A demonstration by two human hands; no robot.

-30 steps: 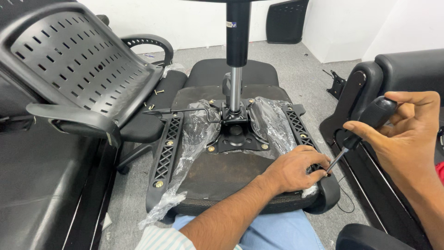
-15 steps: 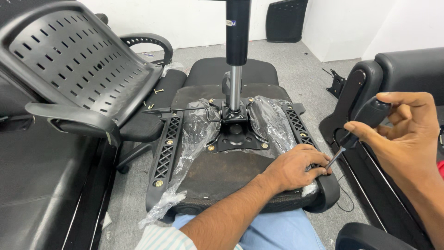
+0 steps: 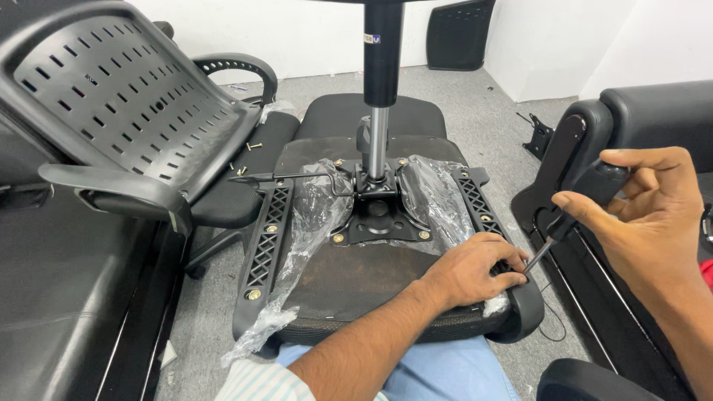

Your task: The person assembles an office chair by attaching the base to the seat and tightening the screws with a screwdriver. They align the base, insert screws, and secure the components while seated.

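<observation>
I saw the upturned black padded chair seat (image 3: 356, 278) lying across the lap. My left hand (image 3: 468, 271) pressed curled fingers onto its right edge bracket. Just right of the seat, my right hand (image 3: 646, 215) gripped a black-handled screwdriver (image 3: 572, 212), tip at those fingers.

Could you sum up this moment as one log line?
left hand: pressed on upturned black chair seat, right bracket | right hand: grips black-handled screwdriver, tip at left fingers | clear plastic wrap loose
</observation>
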